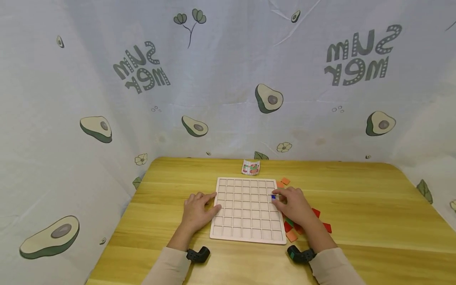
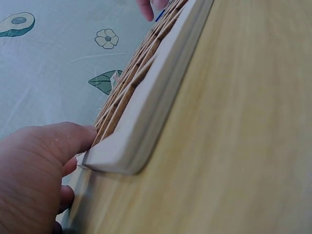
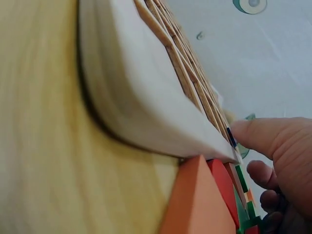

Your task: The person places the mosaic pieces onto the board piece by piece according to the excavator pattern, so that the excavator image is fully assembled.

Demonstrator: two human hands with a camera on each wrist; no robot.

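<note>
Board [image 1: 246,204], wood grid: L grip [image 1: 197,209] wide, R grip [image 1: 295,204] narrow on sq. blue tile [image 1: 273,197]

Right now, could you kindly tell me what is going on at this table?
A person's left hand rests against the left edge of a wooden grid board. The right hand pinches a blue piece at the board's right-hand column. The board otherwise looks bare. Loose orange, red and green pieces lie to the board's right, and a small patterned card lies beyond its far edge.
</note>
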